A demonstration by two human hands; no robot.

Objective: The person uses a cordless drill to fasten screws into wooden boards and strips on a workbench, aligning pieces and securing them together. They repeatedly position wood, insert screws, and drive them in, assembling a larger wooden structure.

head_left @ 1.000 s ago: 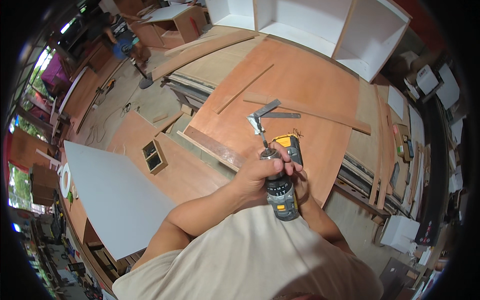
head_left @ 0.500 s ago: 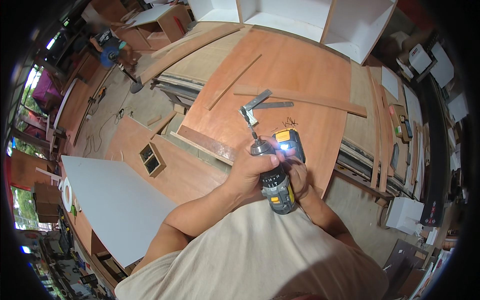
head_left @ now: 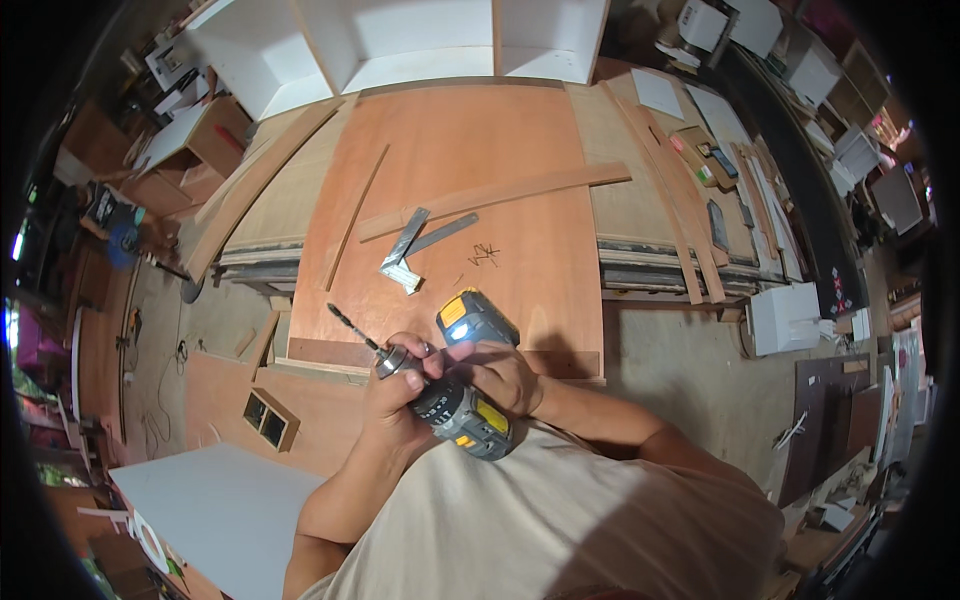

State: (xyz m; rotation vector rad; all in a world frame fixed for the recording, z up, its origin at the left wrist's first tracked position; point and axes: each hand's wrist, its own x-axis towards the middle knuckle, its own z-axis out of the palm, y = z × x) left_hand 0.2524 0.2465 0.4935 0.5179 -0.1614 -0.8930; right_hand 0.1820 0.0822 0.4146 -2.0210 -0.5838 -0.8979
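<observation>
A cordless drill (head_left: 462, 412) in black, grey and yellow is held close to my shirt, its long bit (head_left: 352, 327) pointing up and left. Wrapped around the front of the drill, by the chuck, is my left hand (head_left: 398, 402). My right hand (head_left: 505, 378) grips the handle, just below the yellow-topped battery (head_left: 482, 318). A bright light shines between the handle and battery. Past the bit, a metal try square (head_left: 408, 240) lies on a reddish plywood panel (head_left: 450, 130), near several dark screws (head_left: 484, 255).
Two wooden strips (head_left: 510, 198) rest on the panel. White shelving (head_left: 410, 45) stands at its far end. Long boards (head_left: 665, 190) lie along the right side. A grey-white sheet (head_left: 215, 500) and a small wooden box frame (head_left: 270, 419) are at left. Another person (head_left: 125, 225) is far left.
My view has turned to the right, so the panel and square sit further left. The drill's bit has swung toward the left; both hands keep hold of it.
</observation>
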